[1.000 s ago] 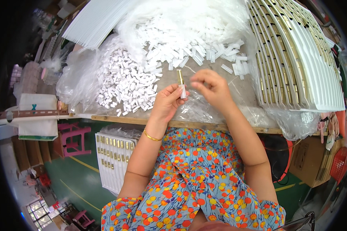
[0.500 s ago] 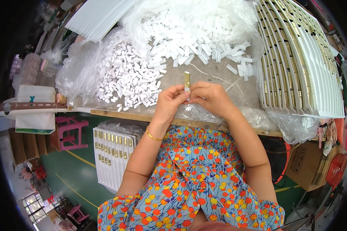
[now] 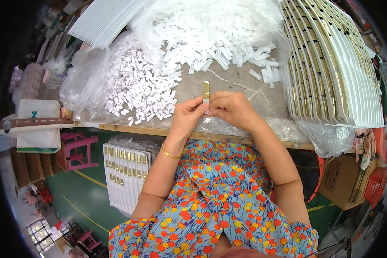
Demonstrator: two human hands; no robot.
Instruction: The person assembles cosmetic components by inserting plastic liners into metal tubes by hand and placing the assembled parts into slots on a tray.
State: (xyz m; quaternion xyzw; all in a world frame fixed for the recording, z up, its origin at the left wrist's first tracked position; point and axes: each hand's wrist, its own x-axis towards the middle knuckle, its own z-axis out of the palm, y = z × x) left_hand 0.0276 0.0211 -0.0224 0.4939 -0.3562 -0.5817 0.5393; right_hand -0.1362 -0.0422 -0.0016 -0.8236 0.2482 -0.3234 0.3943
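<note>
A slim gold-and-white tube (image 3: 207, 89), shaped like a lipstick tube, stands nearly upright between my hands near the table's front edge. My left hand (image 3: 186, 114) is closed on its lower white part, thumb and fingers pinching from the left. On the other side my right hand (image 3: 233, 107) is also closed, its fingertips pressed to the tube's base. The gold end sticks up free of the fingers. Beyond my left hand spreads a heap of short white pieces (image 3: 139, 88). Farther back lie many clear, narrow plastic pieces (image 3: 221, 55) in an open plastic bag.
White trays with gold pieces (image 3: 318, 69) are stacked at the right. More white ribbed trays (image 3: 105, 21) lie at the back left. Below the table on the left, a tray (image 3: 125, 189) holds several gold pieces. A wooden strip (image 3: 133, 130) edges the table; a pink stool (image 3: 79, 150) stands left.
The view has shifted slightly. Both hands stay together around the tube, with the right fingers a little lower and closer against its base.
</note>
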